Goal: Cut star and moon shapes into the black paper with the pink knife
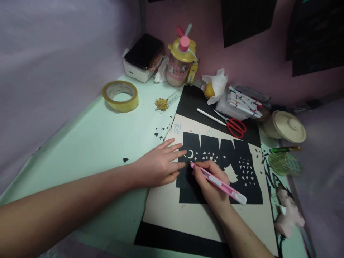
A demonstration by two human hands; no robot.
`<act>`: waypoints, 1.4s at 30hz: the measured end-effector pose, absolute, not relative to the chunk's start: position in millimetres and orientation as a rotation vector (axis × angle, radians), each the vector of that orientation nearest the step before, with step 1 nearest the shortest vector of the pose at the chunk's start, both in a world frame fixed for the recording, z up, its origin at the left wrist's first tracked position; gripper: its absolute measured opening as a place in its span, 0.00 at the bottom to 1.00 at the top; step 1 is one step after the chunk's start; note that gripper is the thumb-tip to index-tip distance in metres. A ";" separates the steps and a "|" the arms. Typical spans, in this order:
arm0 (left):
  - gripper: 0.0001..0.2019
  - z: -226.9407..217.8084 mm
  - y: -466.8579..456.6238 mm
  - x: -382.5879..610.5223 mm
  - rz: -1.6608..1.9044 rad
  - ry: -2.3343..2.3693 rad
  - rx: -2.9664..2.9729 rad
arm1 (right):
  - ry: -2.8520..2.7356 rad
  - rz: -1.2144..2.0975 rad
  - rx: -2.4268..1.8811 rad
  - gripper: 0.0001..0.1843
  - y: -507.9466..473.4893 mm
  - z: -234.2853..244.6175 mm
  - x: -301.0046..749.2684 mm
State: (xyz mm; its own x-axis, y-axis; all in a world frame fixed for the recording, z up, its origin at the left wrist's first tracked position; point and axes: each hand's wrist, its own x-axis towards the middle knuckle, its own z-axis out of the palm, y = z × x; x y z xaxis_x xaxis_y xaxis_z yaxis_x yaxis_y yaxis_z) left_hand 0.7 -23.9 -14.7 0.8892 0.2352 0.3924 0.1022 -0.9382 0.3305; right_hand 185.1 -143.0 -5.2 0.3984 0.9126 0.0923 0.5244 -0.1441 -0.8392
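Note:
Between the fingers of my right hand (213,181) is a pink craft knife (219,182), its tip down on the black paper (192,191). That paper has cut-out shapes: a moon, stars, a jagged burst and many small pieces. Spread fingers of my left hand (165,163) lie flat over the paper's left edge, close to the knife tip. Beneath the black paper is a pale board (163,206), with a larger black sheet (188,100) showing under it.
Red-handled scissors (236,128) and a white pen (211,116) lie beyond the paper. A tape roll (120,96), a drink bottle (179,64), a phone (144,50), a case of markers (243,102) and a lidded pot (285,125) stand around. Black scraps (156,134) litter the table.

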 end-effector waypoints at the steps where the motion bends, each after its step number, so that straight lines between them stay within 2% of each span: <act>1: 0.13 -14.6 -23.9 0.7 0.624 0.254 2.755 | -1.247 0.580 -1.804 0.05 -142.8 -4.6 185.0; 17: 0.12 -13.7 -23.2 1.1 0.633 0.258 2.755 | -1.473 0.593 -1.726 0.02 -145.5 -1.7 194.1; 22: 0.12 -12.4 -22.5 0.7 0.592 0.270 2.762 | -1.644 0.681 -1.566 0.05 -145.6 -2.3 205.3; 29: 0.11 -12.8 -23.5 0.1 0.553 0.290 2.768 | -1.830 0.593 -1.473 0.11 -146.7 -7.0 210.2; 42: 0.11 -14.6 -23.0 0.1 0.566 0.290 2.769 | -1.847 0.525 -1.458 0.08 -145.1 -4.5 208.9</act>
